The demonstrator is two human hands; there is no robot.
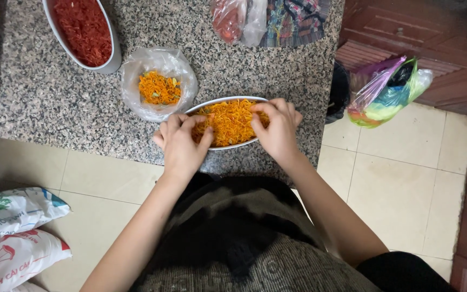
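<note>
- my left hand sits at the near-left end of the white oval dish, fingers curled down into the orange shredded mix, pinching a small tuft of it.
- my right hand covers the right end of the same dish, fingertips bent in and gripping strands too; how much it holds i cannot tell.
- the dish lies straight ahead between both hands, its long axis running left to right, tilted a little up toward my right hand. both hands touch the mix, neither is clearly nearer.
- just beyond my left hand, a clear plastic bag sits open on the speckled stone surface with more of the orange mix inside.
- farther off past the left hand, a second oval bowl holds red shreds.
- beyond the right hand, well apart, lie knotted plastic bags with something red inside.
</note>
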